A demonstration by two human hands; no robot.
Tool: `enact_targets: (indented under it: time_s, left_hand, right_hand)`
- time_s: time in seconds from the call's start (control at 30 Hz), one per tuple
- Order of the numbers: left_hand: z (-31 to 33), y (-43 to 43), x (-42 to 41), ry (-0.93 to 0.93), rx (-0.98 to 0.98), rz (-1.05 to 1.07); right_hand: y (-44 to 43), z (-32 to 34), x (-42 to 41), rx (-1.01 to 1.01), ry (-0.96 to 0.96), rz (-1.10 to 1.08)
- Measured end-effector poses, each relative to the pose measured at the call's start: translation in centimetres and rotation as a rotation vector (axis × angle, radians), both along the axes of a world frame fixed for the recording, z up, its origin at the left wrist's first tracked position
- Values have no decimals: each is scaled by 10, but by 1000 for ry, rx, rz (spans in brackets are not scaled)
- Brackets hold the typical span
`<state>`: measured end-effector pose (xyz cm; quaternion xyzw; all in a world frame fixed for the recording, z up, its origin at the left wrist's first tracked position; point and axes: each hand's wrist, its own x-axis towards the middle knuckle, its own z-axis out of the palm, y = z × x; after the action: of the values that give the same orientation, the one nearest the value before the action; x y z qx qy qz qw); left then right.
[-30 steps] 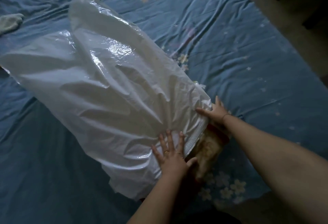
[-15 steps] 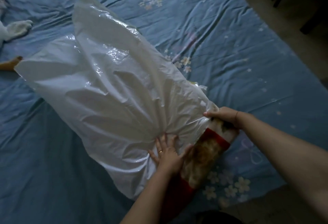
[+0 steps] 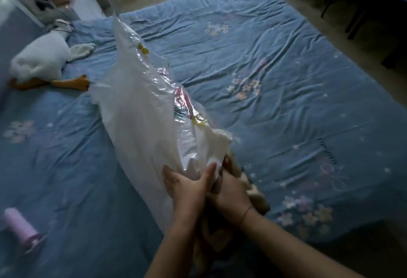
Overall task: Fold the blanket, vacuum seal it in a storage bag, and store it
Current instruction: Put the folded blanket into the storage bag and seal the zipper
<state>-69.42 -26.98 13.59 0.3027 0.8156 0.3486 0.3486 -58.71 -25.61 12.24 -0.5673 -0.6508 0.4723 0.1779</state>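
A translucent white plastic storage bag [image 3: 141, 123] stands up off the blue bed, narrow and crumpled, its far end raised toward the headboard side. Both my hands meet at its near mouth. My left hand [image 3: 185, 187] grips the bunched plastic of the mouth, thumb up over the edge. My right hand [image 3: 229, 192] is right beside it with fingers curled into the opening, holding the plastic edge against the tan blanket [image 3: 255, 194]. That blanket pokes out of the mouth below my wrists; how much of it lies inside the bag is hidden.
The blue floral bedsheet [image 3: 275, 106] covers the whole bed. A white plush goose [image 3: 39, 62] lies at the far left. A pink cylinder [image 3: 19, 227] lies near the left front. Dark chair legs [image 3: 352, 9] stand on the floor beyond the right edge.
The bag has gone from lying broad on the bed to raised and bunched narrow. My hands have moved together at its mouth. My head has lifted, showing more of the room.
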Motion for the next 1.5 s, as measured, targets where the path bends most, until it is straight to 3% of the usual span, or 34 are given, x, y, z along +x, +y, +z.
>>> enact_targets:
  time_s: [0.17,0.3,0.37,0.47,0.53,0.63,0.77,0.93,1.07,1.2,1.27,1.33,1.5]
  left_hand:
    - [-1,-83,-92,-13,-35,43]
    - [-13,-131,-149,-41,-82,91]
    - [-25,-147,-163,-65,-127,61]
    - [-50,-161,-168,-83,-174,41]
    - [-62,-167,-169,-82,-135,68]
    - [-72,-170,-174,-60,-116,74]
    - [-79,-172,-194,-58,-99,35]
    - [-94,-205,-248,-104,-169,33]
    - [-114,-259,-303,-104,-317,241]
    - [-103,-306,-324,59,-263,458]
    - [-94,-313,-322,274,-213,524]
    - [-92,-311,-312,508,-139,392]
    - [-86,-261,-264,821,106,-273]
  right_hand:
    - [-77,2,-80,9,115,246]
    - [-109,-10,-96,-40,227,469]
    - [-105,-16,-83,49,261,260]
    - [-69,-40,-58,174,205,-290]
    - [-36,-61,-46,-8,51,-447]
    - [-8,-99,-40,-260,-120,-284]
    - [-4,-143,-53,-276,-167,-1]
    - [-48,-116,-107,-299,-114,66]
    - [-108,-98,-167,-358,-229,295]
    - [-178,-70,-222,-377,-234,578]
    - [-202,-65,-240,-400,-213,638]
    - [-213,-63,-247,-405,-215,676]
    - [-216,-63,-208,-164,-24,640]
